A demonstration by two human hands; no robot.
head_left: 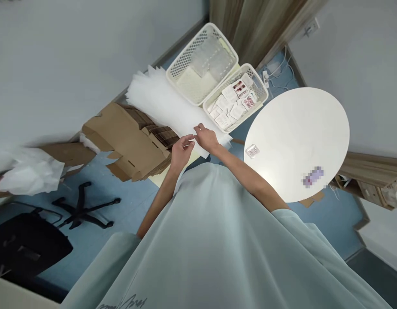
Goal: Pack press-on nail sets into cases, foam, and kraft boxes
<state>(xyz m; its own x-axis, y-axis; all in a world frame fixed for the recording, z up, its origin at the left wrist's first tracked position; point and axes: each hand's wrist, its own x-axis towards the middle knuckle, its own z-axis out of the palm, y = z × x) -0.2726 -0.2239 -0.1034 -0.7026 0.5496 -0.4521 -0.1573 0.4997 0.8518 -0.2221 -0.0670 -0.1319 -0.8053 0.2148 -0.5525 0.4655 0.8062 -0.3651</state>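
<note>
My left hand (182,151) is over the near edge of a stack of white foam sheets (168,101), its fingers bent and the thumb apart. Close beside it, my right hand (206,139) hovers over the same sheets with loosely curved fingers. The fingertips of the two hands nearly meet, and nothing shows between them. Whether either hand touches the foam I cannot tell. To the left of my left hand lies a pile of flat brown cardboard boxes (127,139). Beyond my right hand stands a white basket (214,122) filled with small packs of press-on nails or similar pieces.
Another white basket (185,94) behind holds clear plastic packaging. A round white table (298,128) on the right bears a small clear pack (252,151) and a blurred purple item (313,177). A black office chair (79,210) is at lower left. Cables (283,73) lie by the wall.
</note>
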